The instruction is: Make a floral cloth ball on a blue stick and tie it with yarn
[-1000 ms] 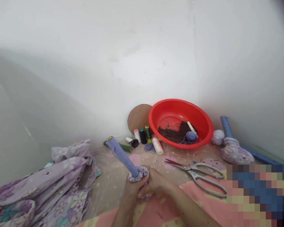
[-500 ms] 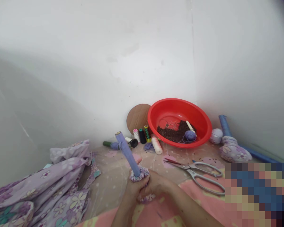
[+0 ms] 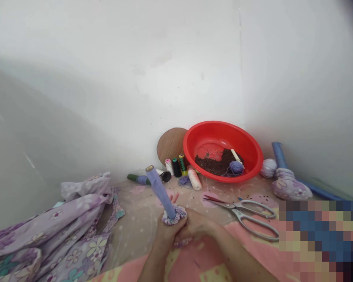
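Note:
A stick wrapped in lilac material (image 3: 161, 192) rises at a slant from a bunch of gathered floral cloth (image 3: 179, 214). Around the cloth, just under its frilled edge, my left hand (image 3: 168, 232) is closed. My right hand (image 3: 195, 227) presses in from the right, its fingers wrapped about the same bunch and partly hidden by the left hand. A bit of cloth (image 3: 182, 241) shows below the hands. Any thread between the fingers is too small to make out.
Grey-handled scissors (image 3: 238, 213) lie to the right. Behind stand a red basin (image 3: 223, 178) holding dark grains and purple yarn (image 3: 236, 167), several thread spools (image 3: 176, 167) and a cardboard disc (image 3: 171, 145). Floral fabric (image 3: 76, 231) is heaped left; a cloth-bound stick (image 3: 291, 188) rests right.
The top of the wrapped stick has shifted slightly right and down. Both hands keep their hold, and the right hand has turned a little around the cloth.

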Action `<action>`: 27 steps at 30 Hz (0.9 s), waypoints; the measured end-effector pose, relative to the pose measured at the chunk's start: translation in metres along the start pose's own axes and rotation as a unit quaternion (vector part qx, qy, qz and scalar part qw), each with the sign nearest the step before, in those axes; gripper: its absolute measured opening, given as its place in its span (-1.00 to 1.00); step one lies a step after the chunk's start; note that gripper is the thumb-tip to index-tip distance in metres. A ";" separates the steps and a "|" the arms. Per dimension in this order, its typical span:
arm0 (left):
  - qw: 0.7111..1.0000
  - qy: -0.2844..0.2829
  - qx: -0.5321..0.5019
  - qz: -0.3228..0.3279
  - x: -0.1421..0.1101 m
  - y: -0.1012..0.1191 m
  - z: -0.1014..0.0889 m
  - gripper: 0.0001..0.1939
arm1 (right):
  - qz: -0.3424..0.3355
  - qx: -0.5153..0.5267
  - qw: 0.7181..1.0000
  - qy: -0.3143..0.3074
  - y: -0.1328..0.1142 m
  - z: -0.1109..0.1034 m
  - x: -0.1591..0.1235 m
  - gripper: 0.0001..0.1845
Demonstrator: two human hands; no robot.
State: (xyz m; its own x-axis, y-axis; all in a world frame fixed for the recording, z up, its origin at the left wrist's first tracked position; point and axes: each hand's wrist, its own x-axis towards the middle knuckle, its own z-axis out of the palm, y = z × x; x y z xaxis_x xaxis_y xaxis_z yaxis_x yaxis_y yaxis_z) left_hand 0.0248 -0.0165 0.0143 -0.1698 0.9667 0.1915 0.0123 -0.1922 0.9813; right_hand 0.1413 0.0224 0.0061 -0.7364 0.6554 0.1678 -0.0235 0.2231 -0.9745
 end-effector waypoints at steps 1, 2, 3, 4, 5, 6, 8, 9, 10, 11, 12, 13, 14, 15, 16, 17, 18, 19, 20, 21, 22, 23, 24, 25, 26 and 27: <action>1.000 0.000 0.003 0.009 0.001 0.000 0.000 -0.49 | -0.019 -0.008 1.000 -0.012 -0.003 -0.004 -0.002 -0.47; 1.000 0.001 0.003 0.008 0.002 -0.001 0.001 -0.49 | -0.036 -0.030 0.999 -0.008 -0.005 -0.008 -0.003 -0.47; 1.000 0.007 0.003 0.000 0.004 -0.002 0.000 -0.50 | -0.051 -0.063 0.997 0.012 -0.006 -0.012 -0.004 -0.52; 1.000 0.020 0.005 -0.012 0.005 -0.003 -0.001 -0.54 | -0.062 -0.104 0.991 0.048 -0.008 -0.015 -0.005 -0.59; 0.999 0.040 0.011 -0.026 0.006 -0.005 -0.002 -0.58 | -0.070 -0.149 0.982 0.091 -0.009 -0.017 -0.005 -0.67; 0.997 0.063 0.020 -0.040 0.007 -0.007 -0.004 -0.63 | -0.076 -0.189 0.969 0.136 -0.010 -0.019 -0.005 -0.74; 0.993 0.102 0.035 -0.056 0.010 -0.010 -0.008 -0.70 | -0.088 -0.250 0.940 0.213 -0.011 -0.018 -0.005 -0.79; 0.991 0.112 0.038 -0.059 0.011 -0.011 -0.009 -0.72 | -0.099 -0.270 0.927 0.239 -0.012 -0.016 -0.004 -0.79; 0.991 0.117 0.040 -0.060 0.012 -0.011 -0.010 -0.73 | -0.114 -0.287 0.916 0.256 -0.013 -0.014 -0.004 -0.78; 0.990 0.119 0.040 -0.058 0.012 -0.011 -0.010 -0.74 | -0.129 -0.302 0.906 0.267 -0.014 -0.011 -0.004 -0.77; 0.990 0.119 0.042 -0.057 0.013 -0.010 -0.011 -0.75 | -0.144 -0.317 0.898 0.269 -0.016 -0.009 -0.004 -0.74; 0.990 0.118 0.046 -0.054 0.013 -0.010 -0.010 -0.76 | -0.157 -0.333 0.891 0.266 -0.017 -0.007 -0.004 -0.70; 0.991 0.116 0.052 -0.051 0.014 -0.009 -0.010 -0.77 | -0.166 -0.350 0.885 0.260 -0.018 -0.005 -0.004 -0.66; 0.991 0.111 0.058 -0.047 0.014 -0.008 -0.010 -0.78 | -0.174 -0.365 0.879 0.251 -0.019 -0.003 -0.004 -0.62; 0.992 0.105 0.063 -0.042 0.014 -0.008 -0.010 -0.79 | -0.180 -0.379 0.875 0.242 -0.020 -0.002 -0.004 -0.60; 0.992 0.098 0.066 -0.037 0.014 -0.008 -0.009 -0.80 | -0.184 -0.392 0.870 0.235 -0.022 -0.001 -0.004 -0.58; 0.993 0.090 0.069 -0.032 0.014 -0.008 -0.009 -0.80 | -0.185 -0.403 0.866 0.232 -0.023 0.000 -0.004 -0.58; 0.994 0.085 0.069 -0.027 0.014 -0.008 -0.009 -0.81 | -0.186 -0.413 0.861 0.233 -0.024 0.000 -0.004 -0.58; 0.994 0.082 0.069 -0.022 0.014 -0.009 -0.009 -0.81 | -0.187 -0.422 0.855 0.236 -0.025 0.001 -0.004 -0.59; 0.994 0.081 0.071 -0.018 0.014 -0.010 -0.009 -0.81 | -0.191 -0.429 0.850 0.238 -0.026 0.001 -0.004 -0.59; 0.994 0.082 0.075 -0.016 0.015 -0.011 -0.009 -0.81 | -0.197 -0.435 0.846 0.239 -0.027 0.002 -0.004 -0.60; 0.993 0.083 0.080 -0.016 0.015 -0.011 -0.009 -0.82 | -0.204 -0.440 0.842 0.238 -0.027 0.002 -0.004 -0.62; 0.993 0.084 0.084 -0.016 0.015 -0.012 -0.009 -0.82 | -0.210 -0.442 0.839 0.236 -0.027 0.002 -0.003 -0.63; 0.993 0.082 0.088 -0.018 0.016 -0.012 -0.009 -0.83 | -0.214 -0.445 0.838 0.233 -0.026 0.002 -0.003 -0.64; 0.993 0.080 0.090 -0.019 0.016 -0.013 -0.009 -0.83 | -0.214 -0.446 0.838 0.229 -0.026 0.003 -0.003 -0.65; 0.992 0.079 0.091 -0.021 0.017 -0.013 -0.009 -0.83 | -0.210 -0.448 0.839 0.226 -0.026 0.003 -0.003 -0.66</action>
State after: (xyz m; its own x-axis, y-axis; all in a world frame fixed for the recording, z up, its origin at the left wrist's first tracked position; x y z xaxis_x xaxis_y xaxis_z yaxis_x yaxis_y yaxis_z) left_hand 0.0131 0.0006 0.0049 -0.3270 0.9315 0.1591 0.1772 -0.1049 0.9786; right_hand 0.1420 0.0127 0.0306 -0.4536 0.5440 0.7059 0.4505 0.8234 -0.3450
